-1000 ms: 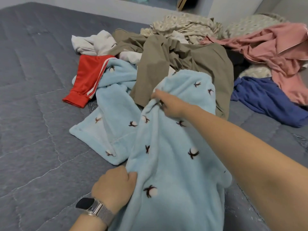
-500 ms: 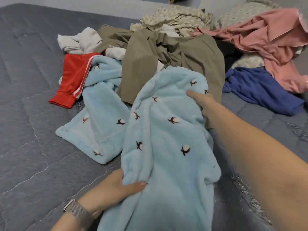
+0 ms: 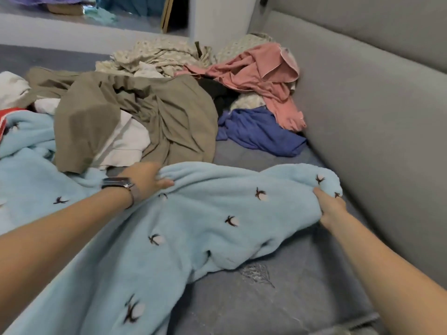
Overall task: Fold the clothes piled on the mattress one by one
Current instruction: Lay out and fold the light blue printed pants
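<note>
A light blue fleece garment (image 3: 193,228) with dark embroidered cotton motifs lies spread across the grey mattress (image 3: 290,298). My left hand (image 3: 147,177), a watch on its wrist, grips the garment's far edge near the middle. My right hand (image 3: 330,207) pinches the garment's right end close to the headboard. The fleece is stretched sideways between both hands. Behind it lies the pile of clothes: an olive garment (image 3: 135,122), a pink one (image 3: 261,76), a dark blue one (image 3: 261,131) and a patterned beige one (image 3: 159,56).
A padded grey headboard (image 3: 375,117) rises along the right side. White clothing (image 3: 125,143) shows under the olive garment, and a red piece (image 3: 3,117) peeks in at the left edge. A room opening lies beyond the mattress at the top.
The view swung right. My left hand moved up from the garment's near edge to its far edge, and my right hand carried the other end right toward the headboard, stretching the fleece out.
</note>
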The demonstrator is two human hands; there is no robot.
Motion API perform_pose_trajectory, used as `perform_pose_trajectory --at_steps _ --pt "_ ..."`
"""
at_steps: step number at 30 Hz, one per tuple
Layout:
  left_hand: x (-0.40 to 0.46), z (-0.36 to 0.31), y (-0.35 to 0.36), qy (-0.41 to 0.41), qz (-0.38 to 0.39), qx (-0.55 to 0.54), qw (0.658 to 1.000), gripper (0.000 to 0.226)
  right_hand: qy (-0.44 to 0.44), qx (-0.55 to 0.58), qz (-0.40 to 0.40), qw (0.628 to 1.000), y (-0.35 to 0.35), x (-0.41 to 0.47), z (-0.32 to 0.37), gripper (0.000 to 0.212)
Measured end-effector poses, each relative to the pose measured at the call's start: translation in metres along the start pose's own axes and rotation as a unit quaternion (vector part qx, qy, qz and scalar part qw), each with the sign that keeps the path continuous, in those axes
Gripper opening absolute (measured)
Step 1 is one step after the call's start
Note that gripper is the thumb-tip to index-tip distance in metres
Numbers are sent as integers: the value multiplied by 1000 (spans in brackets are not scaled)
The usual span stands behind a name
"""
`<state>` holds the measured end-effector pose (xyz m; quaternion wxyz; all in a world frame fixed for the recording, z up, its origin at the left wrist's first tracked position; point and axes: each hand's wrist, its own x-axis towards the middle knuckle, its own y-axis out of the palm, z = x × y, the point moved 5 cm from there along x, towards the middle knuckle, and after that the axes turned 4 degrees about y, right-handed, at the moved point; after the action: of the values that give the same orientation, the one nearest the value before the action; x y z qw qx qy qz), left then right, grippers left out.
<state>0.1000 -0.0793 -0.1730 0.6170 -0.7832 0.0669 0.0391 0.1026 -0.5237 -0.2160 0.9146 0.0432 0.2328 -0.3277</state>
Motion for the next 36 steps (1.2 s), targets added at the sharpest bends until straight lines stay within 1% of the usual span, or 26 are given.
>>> perform_pose_trajectory --at_steps 2,4,7,9,12,13,15,16,17,18,20,21,22,23,25,26,27,28,29,30,31,32,33,34,35,36 --pt "8 -37 16 -8 -20 74 997 46 57 2 -5 998 -22 6 -26 61" --pt "-5 -73 45 -2 -50 136 989 65 111 18 31 993 -30 10 -50 64" --pt "-46 -123 83 126 -105 165 973 80 120 69 51 989 -32 17 -65 78" --pt "-78 -134 108 178 -95 162 966 86 98 91 46 990 -30 25 -65 82" --pt "-114 -124 141 191 -18 191 963 89 25 127 50 990 -29 25 -47 57" --pt "-117 -117 148 197 -3 193 961 85 -13 148 47 988 -30 24 -38 49" --pt "-115 -108 146 196 -12 187 963 64 -85 207 4 975 -42 17 -23 39" --pt "-111 -107 140 193 -28 169 966 59 -110 248 -35 962 -52 15 -21 38" --pt "-106 -108 136 194 -46 154 968 60 -119 286 -76 948 -64 16 -26 41" --pt "-103 -111 132 192 -48 147 969 59 -111 305 -115 939 -77 17 -35 46" --pt "-100 -114 129 197 -51 124 971 59 -49 261 -180 947 -99 17 -60 59" --pt "-98 -115 131 215 -49 96 971 72 -14 223 -193 955 -108 17 -72 66" --pt "-97 -113 131 227 -36 68 971 84 8 189 -188 964 -113 18 -79 72" --pt "-96 -108 130 231 -21 35 972 88 5 159 -173 972 -115 16 -82 77" --pt "-104 -99 125 230 4 -14 973 72 -55 60 -165 983 -113 2 -74 96" --pt "-113 -94 121 236 -2 -11 972 62 -98 -26 -181 978 -111 -8 -68 108" --pt "-124 -88 117 246 -27 -6 969 56 -151 -123 -198 961 -104 -20 -62 113" --pt "-137 -83 112 248 -48 7 968 52 -214 -213 -195 933 -91 -37 -57 110" --pt "-148 -75 109 250 -72 25 965 51 -285 -285 -162 901 -71 -55 -55 99" --pt "-159 -65 106 239 -88 50 966 55 -350 -333 -92 871 -47 -76 -54 84" --pt "-169 -55 102 224 -109 72 966 61 -392 -360 0 847 -20 -96 -58 71" --pt "-178 -44 96 180 -116 71 974 66 -406 -379 98 826 7 -120 -66 61" --pt "-187 -30 93 122 -125 52 983 70 -400 -396 195 803 31 -143 -78 53" --pt "-197 -14 90 47 -124 15 991 74 -398 -416 273 770 51 -171 -90 47" --pt "-208 5 90 -34 -117 -36 992 81 -406 -442 321 733 68 -197 -103 42" --pt "-222 28 93 -113 -110 -91 983 91 -422 -476 337 694 80 -223 -115 37"
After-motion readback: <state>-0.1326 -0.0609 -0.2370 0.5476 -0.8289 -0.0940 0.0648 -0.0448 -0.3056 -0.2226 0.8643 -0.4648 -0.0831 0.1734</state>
